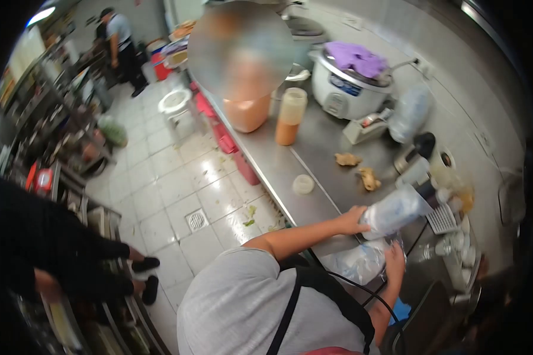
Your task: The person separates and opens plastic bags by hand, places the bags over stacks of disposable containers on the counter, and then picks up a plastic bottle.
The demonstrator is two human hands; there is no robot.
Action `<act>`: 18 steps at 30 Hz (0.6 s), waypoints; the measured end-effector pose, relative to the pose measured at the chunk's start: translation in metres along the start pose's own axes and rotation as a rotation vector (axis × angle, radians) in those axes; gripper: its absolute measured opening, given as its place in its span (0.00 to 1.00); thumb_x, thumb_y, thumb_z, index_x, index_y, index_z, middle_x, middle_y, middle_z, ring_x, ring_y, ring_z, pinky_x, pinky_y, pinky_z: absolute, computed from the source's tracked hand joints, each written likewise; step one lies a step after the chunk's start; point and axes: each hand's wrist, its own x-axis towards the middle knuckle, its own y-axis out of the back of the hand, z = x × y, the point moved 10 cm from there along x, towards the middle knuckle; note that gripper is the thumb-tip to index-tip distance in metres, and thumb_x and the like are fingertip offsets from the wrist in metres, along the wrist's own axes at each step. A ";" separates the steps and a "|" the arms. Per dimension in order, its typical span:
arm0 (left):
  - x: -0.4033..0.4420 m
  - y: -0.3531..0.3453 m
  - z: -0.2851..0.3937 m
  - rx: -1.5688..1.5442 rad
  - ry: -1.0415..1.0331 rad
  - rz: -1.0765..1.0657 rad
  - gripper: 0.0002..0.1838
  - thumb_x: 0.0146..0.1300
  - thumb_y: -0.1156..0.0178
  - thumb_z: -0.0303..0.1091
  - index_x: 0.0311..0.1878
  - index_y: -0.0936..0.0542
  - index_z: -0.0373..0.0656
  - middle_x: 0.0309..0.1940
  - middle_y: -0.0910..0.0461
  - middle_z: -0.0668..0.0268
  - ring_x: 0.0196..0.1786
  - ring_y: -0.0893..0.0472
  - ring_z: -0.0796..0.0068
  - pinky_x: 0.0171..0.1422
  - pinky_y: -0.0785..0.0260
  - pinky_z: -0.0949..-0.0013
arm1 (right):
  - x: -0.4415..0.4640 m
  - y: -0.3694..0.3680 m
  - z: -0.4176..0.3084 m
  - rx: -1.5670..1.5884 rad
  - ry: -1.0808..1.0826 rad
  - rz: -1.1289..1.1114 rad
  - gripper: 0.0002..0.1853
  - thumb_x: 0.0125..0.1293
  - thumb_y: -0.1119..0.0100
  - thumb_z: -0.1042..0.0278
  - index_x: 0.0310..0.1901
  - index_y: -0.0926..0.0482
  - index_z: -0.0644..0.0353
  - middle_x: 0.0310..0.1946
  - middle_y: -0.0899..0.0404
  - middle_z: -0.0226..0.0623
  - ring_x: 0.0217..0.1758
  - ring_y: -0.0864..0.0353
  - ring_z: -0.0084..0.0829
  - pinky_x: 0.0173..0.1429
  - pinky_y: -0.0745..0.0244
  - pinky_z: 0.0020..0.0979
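My left hand [355, 220] grips the near end of a clear plastic-wrapped pack [394, 212] with bluish print, tilted up over the steel counter [284, 186]. What the pack contains is too blurred to name. Just below it, my right hand [395, 260] has its fingers closed on the edge of a clear plastic bag [361, 260] with whitish contents. The two plastic packages lie close together, near the counter's front edge. Beyond my left hand are two pieces of ginger [369, 178] and a round translucent lid [303, 184].
An orange-filled squeeze bottle [291, 118] and a rice cooker [346, 89] with a purple cloth [355, 57] stand farther along. Bottles and a white basket [442, 220] line the wall. Black cables [370, 291] cross near my right arm. Other people stand at left and far back.
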 end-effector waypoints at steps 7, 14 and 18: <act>-0.061 -0.055 -0.032 0.300 0.397 -0.811 0.30 0.48 0.45 0.57 0.21 0.26 0.31 0.16 0.26 0.56 0.18 0.25 0.63 0.24 0.34 0.64 | -0.141 0.131 0.052 -0.980 -0.385 0.488 0.22 0.48 0.44 0.68 0.47 0.31 0.62 0.42 0.33 0.49 0.44 0.31 0.45 0.46 0.34 0.38; -0.100 -0.089 -0.009 0.270 0.430 -1.046 0.23 0.49 0.44 0.50 0.18 0.26 0.34 0.14 0.27 0.62 0.17 0.26 0.70 0.22 0.35 0.68 | -0.188 0.123 0.087 -1.065 -0.398 0.596 0.15 0.49 0.45 0.70 0.41 0.29 0.60 0.37 0.32 0.46 0.41 0.31 0.47 0.43 0.34 0.43; -0.067 -0.101 -0.012 0.152 0.215 -0.821 0.15 0.51 0.45 0.42 0.20 0.27 0.39 0.15 0.27 0.66 0.18 0.27 0.75 0.22 0.37 0.73 | -0.187 0.125 0.080 -0.931 -0.437 0.583 0.16 0.47 0.43 0.69 0.40 0.29 0.61 0.37 0.32 0.46 0.41 0.32 0.47 0.43 0.36 0.42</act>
